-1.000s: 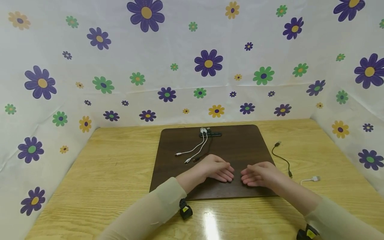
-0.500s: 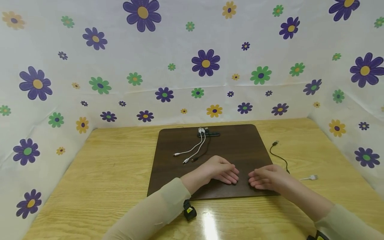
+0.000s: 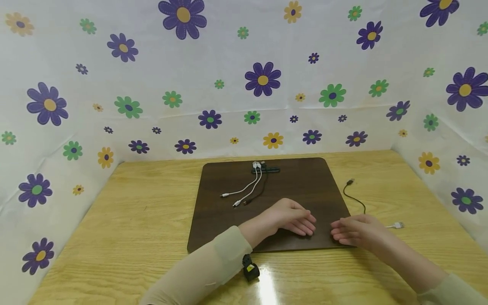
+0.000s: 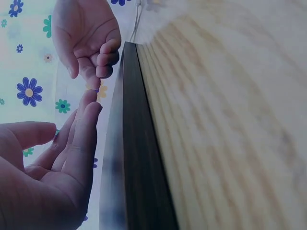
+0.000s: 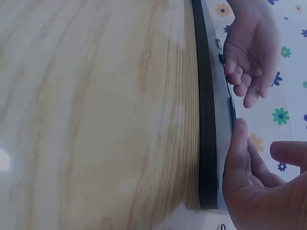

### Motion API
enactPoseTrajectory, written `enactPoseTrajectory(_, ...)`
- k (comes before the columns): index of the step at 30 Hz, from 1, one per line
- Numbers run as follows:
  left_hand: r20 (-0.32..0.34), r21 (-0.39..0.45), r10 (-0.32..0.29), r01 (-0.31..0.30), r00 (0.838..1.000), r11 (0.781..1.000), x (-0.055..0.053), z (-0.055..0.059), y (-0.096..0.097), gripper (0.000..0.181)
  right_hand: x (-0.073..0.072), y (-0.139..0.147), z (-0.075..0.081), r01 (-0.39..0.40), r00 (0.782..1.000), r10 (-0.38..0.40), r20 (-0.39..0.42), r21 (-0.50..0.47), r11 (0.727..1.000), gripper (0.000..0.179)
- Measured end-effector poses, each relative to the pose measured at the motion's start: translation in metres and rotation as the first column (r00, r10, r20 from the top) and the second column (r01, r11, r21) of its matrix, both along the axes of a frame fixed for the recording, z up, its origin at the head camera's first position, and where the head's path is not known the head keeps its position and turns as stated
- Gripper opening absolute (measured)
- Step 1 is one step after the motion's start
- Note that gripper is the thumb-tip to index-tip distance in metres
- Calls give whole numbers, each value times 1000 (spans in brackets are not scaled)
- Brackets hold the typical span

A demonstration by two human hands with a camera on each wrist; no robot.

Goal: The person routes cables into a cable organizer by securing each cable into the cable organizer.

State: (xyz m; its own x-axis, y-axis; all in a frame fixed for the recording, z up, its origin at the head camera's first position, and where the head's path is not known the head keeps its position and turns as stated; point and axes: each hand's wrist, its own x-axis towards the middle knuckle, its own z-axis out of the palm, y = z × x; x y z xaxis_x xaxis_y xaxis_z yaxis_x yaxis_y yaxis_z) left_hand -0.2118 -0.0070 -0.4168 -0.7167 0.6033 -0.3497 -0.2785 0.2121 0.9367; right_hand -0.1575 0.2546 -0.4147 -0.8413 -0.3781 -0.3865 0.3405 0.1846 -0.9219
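My left hand (image 3: pixel 291 217) hovers low over the front of a dark brown board (image 3: pixel 228 224), palm turned inward and fingers fairly straight. Facing it, my right hand (image 3: pixel 358 231) is at the board's front right corner, fingers loosely extended. Neither hand holds anything; a gap separates their fingertips in the head view. Both wrist views show the hands beside the board's dark edge (image 4: pixel 139 143). At the back of the board lies a dark bar-shaped USB hub (image 3: pixel 272 170), with two white cables (image 3: pixel 251 190) and a black cable (image 3: pixel 263 188) running toward the front.
Right of the board, a short black USB cable (image 3: pixel 354 198) lies on the wooden table (image 3: pixel 145 212). A white USB cable (image 3: pixel 398 225) is partly hidden behind my right hand. A flower-printed cloth (image 3: pixel 228 55) encloses the back and sides. A black wrist camera (image 3: pixel 250 269) sits under my left sleeve.
Both hands have shifted to the right over the board, the right one farther, widening the gap between them. The right hand now covers more of the white cable. The hub and cables stay put.
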Motion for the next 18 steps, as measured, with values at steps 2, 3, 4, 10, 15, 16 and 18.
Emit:
enactPoseTrajectory(2,3,5,2,-2,1000,1000,0,-1,3,32,2,4,0,9,1000,-9,4,4,1000,46)
enactPoseTrajectory(3,6,8,0,0,1000,1000,1,-2,4,32,2,5,0,15,1000,-15,10,8,1000,46)
enactPoseTrajectory(4,8,10,-1,1,1000,1000,1,-2,5,31,3,7,0,18,1000,-18,11,12,1000,46)
enactPoseTrajectory(10,20,11,-7,7,1000,1000,7,-2,13,31,7,17,-3,32,999,-32,9,-5,999,44)
enactPoseTrajectory(15,31,22,-12,12,999,1000,8,-3,19,31,10,26,-5,46,999,-46,7,-45,998,40)
enactPoseTrajectory(16,32,27,-13,12,999,1000,9,-3,21,31,11,27,-5,49,999,-48,8,-50,998,39)
enactPoseTrajectory(18,37,35,-18,17,999,999,9,-2,23,31,12,31,-6,56,998,-56,9,-66,996,37)
